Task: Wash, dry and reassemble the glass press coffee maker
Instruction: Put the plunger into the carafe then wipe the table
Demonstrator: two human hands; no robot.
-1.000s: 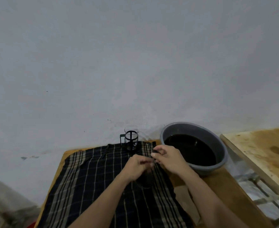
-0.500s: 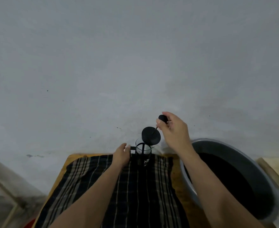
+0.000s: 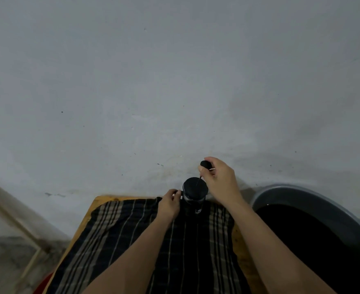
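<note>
Dropped since earlier: round black plastic lid [image 3: 195,185] onto glass press [image 3: 194,205]. Right hand [image 3: 219,179] pinching black plunger knob [image 3: 205,164]; left hand [image 3: 169,203] clamping handle, mostly hidden. Beaker detail unclear.

The round knob [image 3: 205,164] I pinch with my right hand [image 3: 220,179] is black, and so is the flat round plastic lid [image 3: 195,185] below it. The small glass press coffee maker [image 3: 193,203] reads mostly black too, with a few pale glints on its side. Under it lies my dark checked cloth [image 3: 119,236]: black ground crossed by broad beige bands and thin white lines running lengthwise. The wooden table top [image 3: 90,211] showing at its edge is a warm orange-brown. The round plastic basin [image 3: 302,193] has a grey rim, and the liquid in it looks almost black. The wall [image 3: 175,81] behind is pale grey with small dark specks.
</note>
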